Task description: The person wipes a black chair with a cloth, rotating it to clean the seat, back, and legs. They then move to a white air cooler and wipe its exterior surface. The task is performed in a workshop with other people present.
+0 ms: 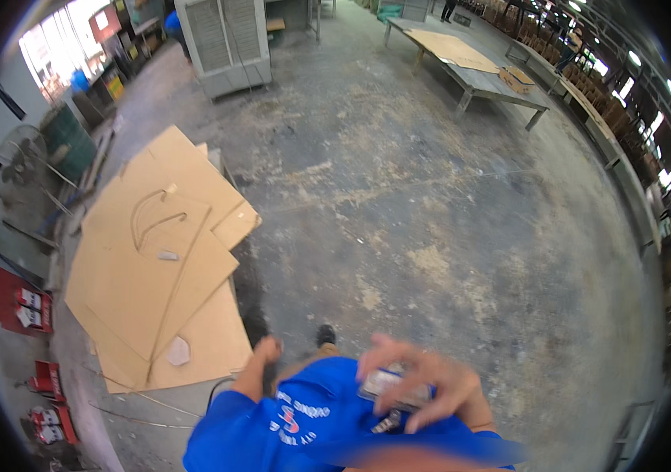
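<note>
My right hand (441, 385) is raised in front of my blue shirt (312, 405), its fingers apart and bent over a pale rectangular thing (390, 385) with a metal clip beneath it. Whether the fingertips touch this thing, I cannot tell. Down at my left side, my left hand (270, 348) has its fingers curled in, and nothing shows sticking out of them. It is close to the lower right corner of a stack of tan boards (139, 299). A bent, hooked rod (143, 224) and a small pale scrap (179, 352) lie on the boards.
A standing fan (21, 161) and a green drum (68, 141) are at the left wall. Ahead stands a grey cabinet (229, 47). A low metal table (500, 86) with a board (453, 51) and a carton (516, 79) is at far right. A long bench (587, 118) runs along the right.
</note>
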Demonstrator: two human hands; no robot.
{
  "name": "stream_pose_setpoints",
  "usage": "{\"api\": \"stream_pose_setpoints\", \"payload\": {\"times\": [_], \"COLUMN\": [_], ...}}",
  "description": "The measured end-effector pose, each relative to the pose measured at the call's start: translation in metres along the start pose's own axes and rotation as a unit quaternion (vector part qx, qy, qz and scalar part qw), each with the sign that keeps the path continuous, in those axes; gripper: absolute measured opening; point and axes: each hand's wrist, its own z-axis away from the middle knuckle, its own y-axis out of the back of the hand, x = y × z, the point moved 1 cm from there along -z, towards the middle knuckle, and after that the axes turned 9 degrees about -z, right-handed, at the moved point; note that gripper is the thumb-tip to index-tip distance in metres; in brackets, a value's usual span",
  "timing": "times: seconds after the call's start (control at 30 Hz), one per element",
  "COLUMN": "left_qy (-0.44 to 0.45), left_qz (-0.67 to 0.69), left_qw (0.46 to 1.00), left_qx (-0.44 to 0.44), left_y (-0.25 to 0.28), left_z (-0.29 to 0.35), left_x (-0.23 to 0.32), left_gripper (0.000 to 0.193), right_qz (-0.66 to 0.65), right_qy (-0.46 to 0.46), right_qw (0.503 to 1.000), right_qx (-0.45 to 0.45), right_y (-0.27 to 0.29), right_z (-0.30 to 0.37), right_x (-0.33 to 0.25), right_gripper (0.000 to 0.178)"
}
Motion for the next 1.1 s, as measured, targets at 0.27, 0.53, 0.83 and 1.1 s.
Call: {"api": "stream_pose_setpoints", "payload": {"times": [0.27,0.53,0.83,1.1], "left_qy": [-0.177,-0.067,0.247,0.245], "left_qz": [0.252,0.034,0.224,0.41], "left_qw": [0.904,0.996,0.935,0.848], "left_qx": [0.296,0.044,0.124,0.228], "left_y": [0.279,0.294,0.357,0.492], "left_z": [-0.225,-0.365,-0.363,-0.534], "left_x": [0.129,0.017,-0.133,-0.198], "left_gripper": [0.032,0.035,0.038,0.03], "right_qz": [0.042,-0.023,-0.166,-0.14], "right_qy": [-0.223,-0.353,-0.227,-0.247], "right_qw": [0.83,0.781,0.911,0.929], "right_qx": [0.509,0.514,0.303,0.237], "right_y": [0.194,0.367,0.661,0.752], "right_z": [0.009,-0.029,-0.439,-0.74], "right_x": [0.147,0.242,0.379,0.518], "right_gripper": [0.046,0.05,0.044,0.038]}}
